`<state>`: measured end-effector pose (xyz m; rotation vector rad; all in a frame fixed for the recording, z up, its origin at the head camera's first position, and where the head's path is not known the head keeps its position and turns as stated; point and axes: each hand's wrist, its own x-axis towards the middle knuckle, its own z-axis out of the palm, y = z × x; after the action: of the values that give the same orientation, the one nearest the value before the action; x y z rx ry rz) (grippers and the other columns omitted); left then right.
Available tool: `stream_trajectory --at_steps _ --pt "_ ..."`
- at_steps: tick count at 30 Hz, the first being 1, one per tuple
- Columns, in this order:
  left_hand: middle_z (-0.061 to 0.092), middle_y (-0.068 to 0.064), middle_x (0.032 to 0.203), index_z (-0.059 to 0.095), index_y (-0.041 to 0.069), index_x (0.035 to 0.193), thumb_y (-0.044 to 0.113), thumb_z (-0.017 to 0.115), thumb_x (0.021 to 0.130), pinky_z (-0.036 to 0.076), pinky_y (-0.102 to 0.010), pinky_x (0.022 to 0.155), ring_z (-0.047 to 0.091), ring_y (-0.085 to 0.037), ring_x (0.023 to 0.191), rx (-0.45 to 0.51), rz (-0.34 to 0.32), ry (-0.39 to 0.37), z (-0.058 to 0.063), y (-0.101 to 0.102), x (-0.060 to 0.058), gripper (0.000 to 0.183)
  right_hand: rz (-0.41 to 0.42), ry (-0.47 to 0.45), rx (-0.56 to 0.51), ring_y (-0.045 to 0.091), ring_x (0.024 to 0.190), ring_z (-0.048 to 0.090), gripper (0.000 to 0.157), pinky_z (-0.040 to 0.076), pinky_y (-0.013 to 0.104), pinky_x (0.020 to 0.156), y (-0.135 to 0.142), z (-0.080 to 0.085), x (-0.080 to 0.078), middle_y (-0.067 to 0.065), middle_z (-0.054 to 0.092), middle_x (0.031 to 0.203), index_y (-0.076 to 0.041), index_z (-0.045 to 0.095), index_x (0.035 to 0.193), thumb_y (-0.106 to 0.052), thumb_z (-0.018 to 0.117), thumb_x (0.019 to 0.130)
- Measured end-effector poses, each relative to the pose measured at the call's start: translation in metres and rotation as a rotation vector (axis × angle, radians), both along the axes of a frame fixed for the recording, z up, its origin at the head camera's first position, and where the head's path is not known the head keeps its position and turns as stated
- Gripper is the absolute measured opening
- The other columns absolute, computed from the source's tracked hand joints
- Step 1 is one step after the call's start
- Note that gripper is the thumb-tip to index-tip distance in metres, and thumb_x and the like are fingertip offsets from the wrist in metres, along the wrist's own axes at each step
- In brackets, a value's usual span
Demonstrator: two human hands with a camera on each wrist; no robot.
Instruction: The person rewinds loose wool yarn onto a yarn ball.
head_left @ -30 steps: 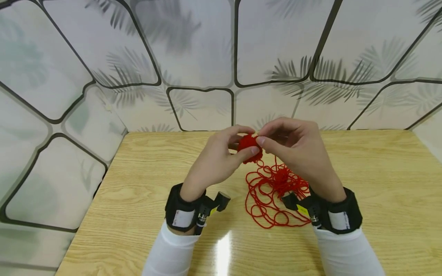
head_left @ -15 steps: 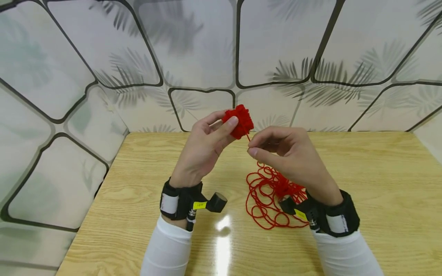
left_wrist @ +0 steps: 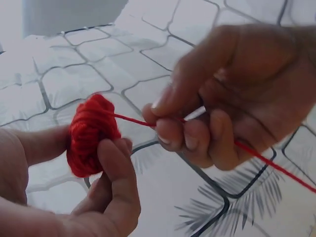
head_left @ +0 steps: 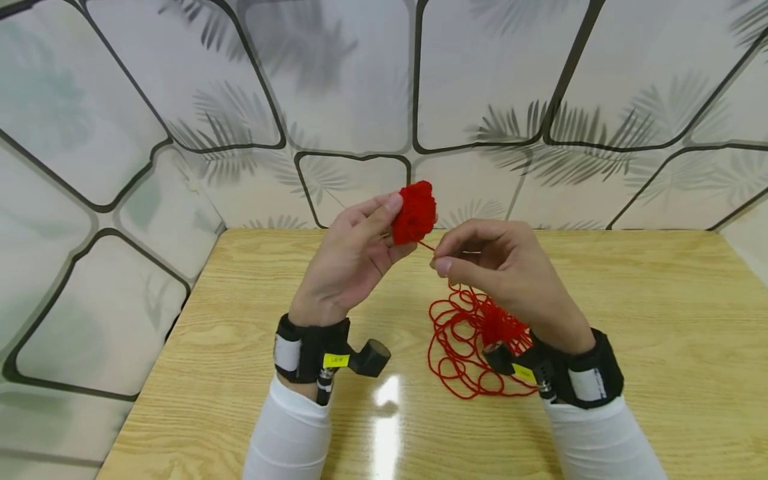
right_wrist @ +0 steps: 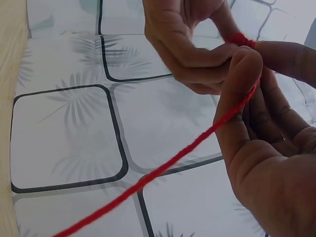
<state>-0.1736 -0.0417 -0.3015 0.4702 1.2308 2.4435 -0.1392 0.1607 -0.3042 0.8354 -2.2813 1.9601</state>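
Between thumb and fingers, my left hand [head_left: 348, 250] holds a small wound ball of red yarn [head_left: 415, 212] above the far part of the table. My right hand [head_left: 495, 263] is just right of it and pinches the strand that comes off the ball. In the left wrist view the yarn strand [left_wrist: 133, 120] runs taut from the ball [left_wrist: 91, 136] into the right fingers, then leaves below them to the right. The right wrist view shows the strand [right_wrist: 182, 154] trailing away from the right hand [right_wrist: 276, 163]; there the ball is mostly hidden behind the fingers.
A loose tangle of red yarn [head_left: 462, 340] lies on the wooden table [head_left: 228, 333], below and partly behind the right wrist. A patterned wall [head_left: 348, 87] rises along the table's far edge. Both wrists wear black straps [head_left: 306, 350] with small cameras.
My left hand has moved up and left with the ball and turned it. The right hand came away from the ball and moved slightly left and down, with a strand now stretched between them.
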Motion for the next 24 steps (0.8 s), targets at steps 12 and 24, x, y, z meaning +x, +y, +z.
stream_trajectory --at_steps 12,24 --pt "0.057 -0.018 0.115 0.056 0.0 0.12 0.009 0.055 0.09 0.046 -0.044 0.084 0.056 -0.034 0.098 -0.321 -0.205 0.351 0.011 -0.014 0.016 0.031 -0.045 -0.008 -0.067 0.026 0.07 0.051 0.012 0.046 0.034 0.061 0.009 -0.004 -0.008 0.017 0.056 0.084 -0.003 0.063 0.094 -0.008 0.064 0.084" --pt "0.056 -0.014 0.117 0.054 0.011 0.125 0.011 0.063 0.085 0.045 -0.042 0.089 0.059 -0.03 0.099 -0.449 -0.108 0.377 0.011 -0.01 0.016 0.041 -0.064 -0.019 -0.047 0.028 0.072 0.05 0.013 0.045 0.034 0.06 0.011 -0.003 -0.009 0.016 0.057 0.086 -0.004 0.063 0.095 -0.01 0.065 0.084"
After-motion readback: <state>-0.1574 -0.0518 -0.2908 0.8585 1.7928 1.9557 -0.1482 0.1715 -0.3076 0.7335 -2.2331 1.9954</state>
